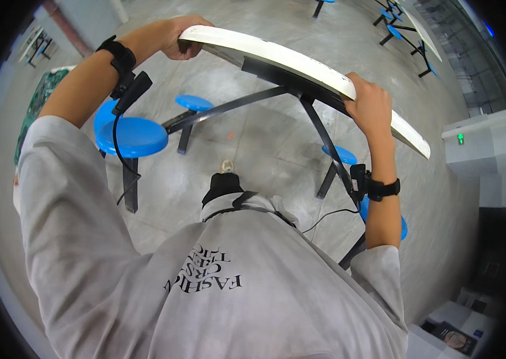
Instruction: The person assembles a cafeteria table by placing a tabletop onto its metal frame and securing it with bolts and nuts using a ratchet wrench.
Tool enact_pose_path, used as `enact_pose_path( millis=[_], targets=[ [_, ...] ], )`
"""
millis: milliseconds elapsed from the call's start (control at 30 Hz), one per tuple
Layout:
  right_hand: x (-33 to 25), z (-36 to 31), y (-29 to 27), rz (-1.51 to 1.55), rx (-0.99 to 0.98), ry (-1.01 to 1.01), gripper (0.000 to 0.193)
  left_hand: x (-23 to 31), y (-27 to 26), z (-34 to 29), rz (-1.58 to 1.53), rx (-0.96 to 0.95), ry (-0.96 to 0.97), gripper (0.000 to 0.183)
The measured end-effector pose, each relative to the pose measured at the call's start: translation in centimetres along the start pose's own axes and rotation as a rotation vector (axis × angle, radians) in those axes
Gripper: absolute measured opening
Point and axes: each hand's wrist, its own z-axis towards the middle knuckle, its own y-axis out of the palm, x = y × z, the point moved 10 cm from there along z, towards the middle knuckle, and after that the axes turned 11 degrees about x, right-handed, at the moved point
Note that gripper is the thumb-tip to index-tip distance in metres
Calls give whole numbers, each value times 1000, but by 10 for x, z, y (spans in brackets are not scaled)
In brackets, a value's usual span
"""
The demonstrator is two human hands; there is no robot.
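A long white tabletop (277, 52) is held in front of me, seen nearly edge-on with part of its dark underside showing. My left hand (186, 39) grips its left end, fingers curled under. Farther right, my right hand (370, 103) is wrapped round the near edge. Black metal legs (311, 116) run down from beneath the top. Their arms carry round blue stool seats: a large one (133, 136) and a smaller one (194, 103) at the left, another (341, 154) below the right part of the top. A further seat is partly hidden behind my right forearm.
More tables with blue stools (394, 32) stand at the far right, and another (37, 46) at the far left. A green patterned thing (40, 103) lies beside my left arm. Grey concrete floor (247, 137) spreads beneath; a pale structure (483, 149) stands at the right.
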Motion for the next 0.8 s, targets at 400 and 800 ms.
enact_pose_path(
  millis=[400, 800],
  targets=[
    [70, 99, 111, 65, -116, -43, 21, 63, 31, 125, -23, -58, -289, 25],
    [52, 94, 145, 407, -267, -52, 28, 18, -2, 125, 71, -39, -209, 31]
  ],
)
